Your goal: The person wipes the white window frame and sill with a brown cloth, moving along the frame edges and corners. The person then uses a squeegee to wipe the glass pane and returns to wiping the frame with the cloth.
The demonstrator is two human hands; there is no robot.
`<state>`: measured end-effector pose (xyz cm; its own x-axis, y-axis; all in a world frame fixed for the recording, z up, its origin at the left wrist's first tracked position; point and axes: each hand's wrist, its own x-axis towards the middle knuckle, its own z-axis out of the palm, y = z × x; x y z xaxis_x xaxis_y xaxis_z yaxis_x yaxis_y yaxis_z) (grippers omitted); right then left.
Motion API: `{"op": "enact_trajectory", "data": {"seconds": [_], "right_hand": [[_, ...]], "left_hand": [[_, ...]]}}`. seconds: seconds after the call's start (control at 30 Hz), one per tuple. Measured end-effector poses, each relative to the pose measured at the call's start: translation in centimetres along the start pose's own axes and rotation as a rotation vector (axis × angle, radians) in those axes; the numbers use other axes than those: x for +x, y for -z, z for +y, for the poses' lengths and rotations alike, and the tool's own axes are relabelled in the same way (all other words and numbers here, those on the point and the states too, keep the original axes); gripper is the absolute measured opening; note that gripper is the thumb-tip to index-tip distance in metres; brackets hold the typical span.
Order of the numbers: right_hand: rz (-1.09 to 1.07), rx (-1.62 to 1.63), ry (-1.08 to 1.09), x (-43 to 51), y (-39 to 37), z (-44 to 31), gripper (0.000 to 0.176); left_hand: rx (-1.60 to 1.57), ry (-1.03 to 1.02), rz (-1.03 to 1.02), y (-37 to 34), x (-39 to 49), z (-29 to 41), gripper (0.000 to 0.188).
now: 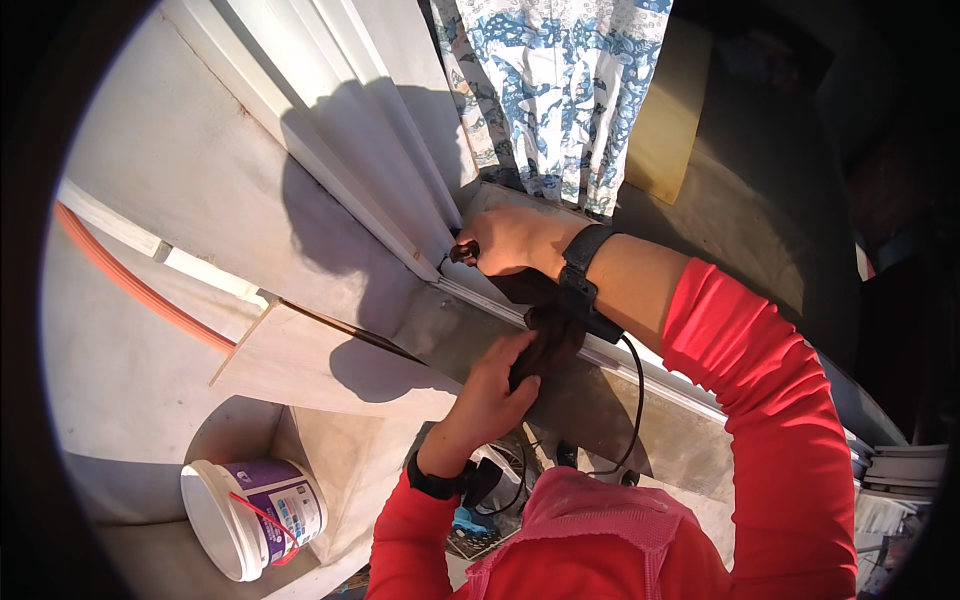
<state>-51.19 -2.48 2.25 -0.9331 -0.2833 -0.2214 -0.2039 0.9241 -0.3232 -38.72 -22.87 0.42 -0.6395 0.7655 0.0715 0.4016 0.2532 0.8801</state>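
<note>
A dark brown cloth (556, 339) hangs between my two hands over the window sill. My left hand (491, 390) grips its lower end, fingers curled around the fabric. Higher up, my right hand (510, 238) is closed on a bunched piece of dark material that looks like the same cloth, by the foot of the white window frame (375, 142). Beneath the cloth runs the white sliding track (480, 296) along the sill. My right forearm and its black wrist strap hide part of the cloth and track.
A patterned blue and white curtain (562, 97) hangs just beyond my right hand. At lower left stands a white and purple lidded bucket (296, 499) with a red handle. An orange corrugated pipe (142, 281) follows the wall. A black cable (640, 405) hangs from my right wrist.
</note>
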Motion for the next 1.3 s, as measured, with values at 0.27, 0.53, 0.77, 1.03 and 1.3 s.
{"op": "enact_trajectory", "data": {"seconds": [0.27,0.53,0.77,1.03,1.3], "right_hand": [[0.322,0.154,0.22,-2.5,-1.8,1.3,0.051],[0.031,-0.288,0.266,-1.0,1.1,1.1,0.054],[-0.196,-0.059,0.013,0.7,3.5,-1.6,0.04],[-0.215,-0.023,0.04,-0.7,4.3,-2.5,0.028],[0.107,-0.037,0.284,-3.2,0.6,1.8,0.042]], "left_hand": [[-0.032,0.028,0.007,0.0,-0.8,-0.4,0.055],[-0.045,0.022,-0.009,0.2,-0.3,-0.8,0.055],[-0.029,0.028,-0.008,-0.1,-0.2,-0.5,0.054],[0.025,0.007,0.003,-0.3,-0.3,0.7,0.055],[-0.017,0.015,-0.015,-0.4,-0.6,1.0,0.054]]}}
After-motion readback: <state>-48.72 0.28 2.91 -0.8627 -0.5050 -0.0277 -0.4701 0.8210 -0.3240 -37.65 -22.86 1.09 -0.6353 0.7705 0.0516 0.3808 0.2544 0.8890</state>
